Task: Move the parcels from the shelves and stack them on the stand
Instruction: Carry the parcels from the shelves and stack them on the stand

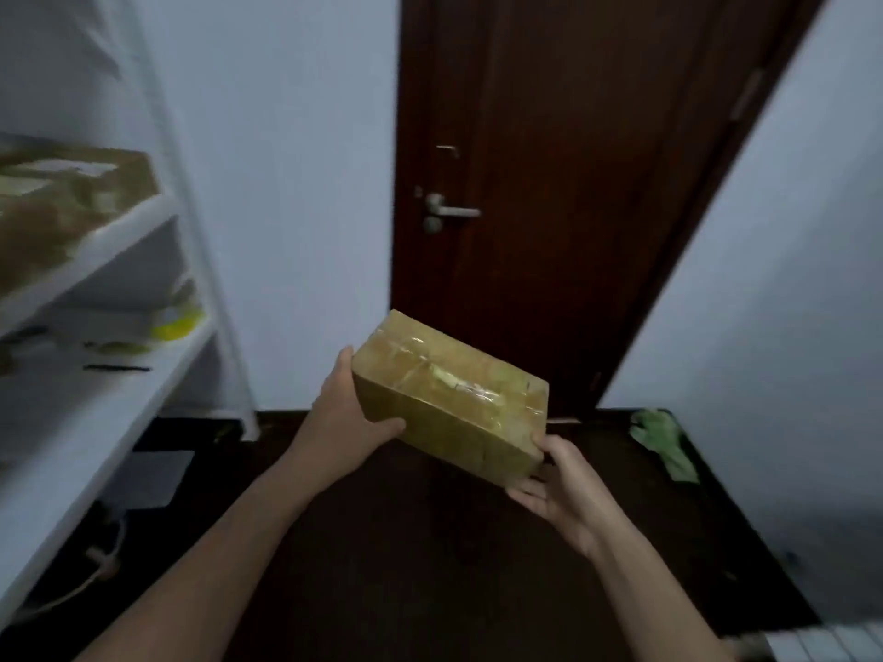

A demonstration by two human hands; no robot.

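taped cardboard parcel (449, 403), frame centre: left hand (341, 418), right hand (554, 484) fingers gripping opposite ends; tilted, glossy tape, slip risk.

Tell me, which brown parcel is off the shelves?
The taped cardboard parcel held between the left hand and right hand, before the dark door. The other parcel sits on the white shelf.

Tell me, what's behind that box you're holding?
Behind the taped box, held in the left hand and right hand, stands a dark wooden door with a metal handle. The box covers part of the door's bottom.
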